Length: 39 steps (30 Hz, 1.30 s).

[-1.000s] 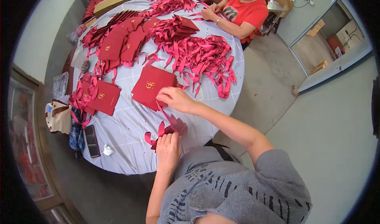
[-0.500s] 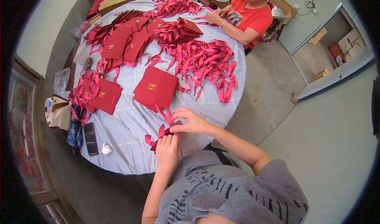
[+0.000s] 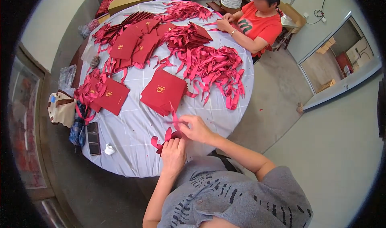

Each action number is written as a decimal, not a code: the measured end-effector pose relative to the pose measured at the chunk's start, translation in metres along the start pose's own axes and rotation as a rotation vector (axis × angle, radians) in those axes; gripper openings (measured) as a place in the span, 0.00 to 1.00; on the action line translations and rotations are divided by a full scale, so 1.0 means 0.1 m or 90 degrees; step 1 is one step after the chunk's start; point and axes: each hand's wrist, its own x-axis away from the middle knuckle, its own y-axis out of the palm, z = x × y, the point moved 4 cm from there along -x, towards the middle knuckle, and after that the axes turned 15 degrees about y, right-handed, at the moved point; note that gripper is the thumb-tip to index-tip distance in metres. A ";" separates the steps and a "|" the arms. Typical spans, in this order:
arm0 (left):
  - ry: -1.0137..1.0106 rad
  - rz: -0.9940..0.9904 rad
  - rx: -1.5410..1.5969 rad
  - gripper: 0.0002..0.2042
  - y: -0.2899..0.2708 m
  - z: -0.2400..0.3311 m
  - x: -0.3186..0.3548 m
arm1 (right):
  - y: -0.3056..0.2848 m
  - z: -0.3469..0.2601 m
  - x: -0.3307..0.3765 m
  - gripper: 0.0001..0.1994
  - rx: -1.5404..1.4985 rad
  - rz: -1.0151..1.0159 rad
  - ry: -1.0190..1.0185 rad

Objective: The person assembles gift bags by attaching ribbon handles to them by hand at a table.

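Close to the near table edge, my left hand (image 3: 173, 153) is closed on a dark red paper bag (image 3: 159, 149) seen edge-on, mostly covered by the fingers. Ribbon loops (image 3: 168, 134) stick up from its top beside the knuckles. Just right of it, my right hand (image 3: 197, 129) pinches a pink-red ribbon (image 3: 175, 117), whose free end points up and away. Beyond the hands lies a neat stack of flat red bags (image 3: 163, 91) with a gold emblem. A tangled heap of ribbons (image 3: 215, 69) spreads to its right.
More red bags (image 3: 124, 45) pile up at the far left, and others (image 3: 114, 96) lie nearer. A dark phone (image 3: 93, 138) and a crumpled white tissue (image 3: 109, 149) rest at the left edge beside a cream pouch (image 3: 62, 109). A person in red (image 3: 261, 24) works across the table.
My right hand has drawn slightly back from the bag, with the ribbon now between its fingers. My left hand keeps its grip. The whole view has shifted a little.
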 end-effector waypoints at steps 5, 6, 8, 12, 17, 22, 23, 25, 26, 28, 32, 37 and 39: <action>0.012 0.006 -0.009 0.08 -0.01 0.01 -0.02 | 0.04 0.16 -0.08 0.08 -0.158 0.014 0.133; 0.011 0.011 -0.011 0.08 -0.01 0.01 -0.02 | 0.05 0.16 -0.09 0.08 -0.155 0.013 0.129; 0.010 0.024 0.001 0.08 -0.02 0.01 0.00 | 0.13 0.21 -0.12 0.08 -0.341 -0.131 0.204; 0.003 0.009 -0.004 0.09 -0.02 0.01 0.01 | 0.06 0.14 -0.13 0.06 -0.374 -0.185 0.250; 0.011 0.042 0.015 0.04 -0.04 0.03 0.00 | 0.06 0.18 -0.16 0.06 -0.391 -0.207 0.266; -0.001 0.022 0.025 0.08 -0.03 0.01 0.01 | 0.05 0.18 -0.18 0.05 -0.420 -0.170 0.256; -0.005 0.028 0.028 0.07 -0.03 0.00 0.00 | 0.07 0.21 -0.20 0.05 -0.421 -0.173 0.262; -0.010 0.030 0.033 0.04 -0.04 -0.02 -0.02 | 0.08 0.24 -0.23 0.04 -0.406 -0.131 0.249; -0.014 0.038 0.033 0.05 -0.04 -0.02 -0.04 | 0.06 0.26 -0.23 0.03 -0.394 -0.127 0.260; -0.027 0.046 0.030 0.04 -0.02 -0.03 -0.04 | 0.05 0.27 -0.24 0.03 -0.405 -0.174 0.269; -0.022 0.047 0.018 0.04 -0.04 -0.04 -0.03 | 0.04 0.25 -0.12 0.08 -0.343 -0.353 0.313; -0.027 0.058 0.020 0.06 -0.03 -0.06 -0.02 | 0.09 0.28 -0.05 0.11 -0.282 -0.334 0.251; -0.034 0.055 0.021 0.06 -0.04 -0.06 -0.02 | 0.08 0.26 -0.05 0.08 -0.196 -0.229 0.255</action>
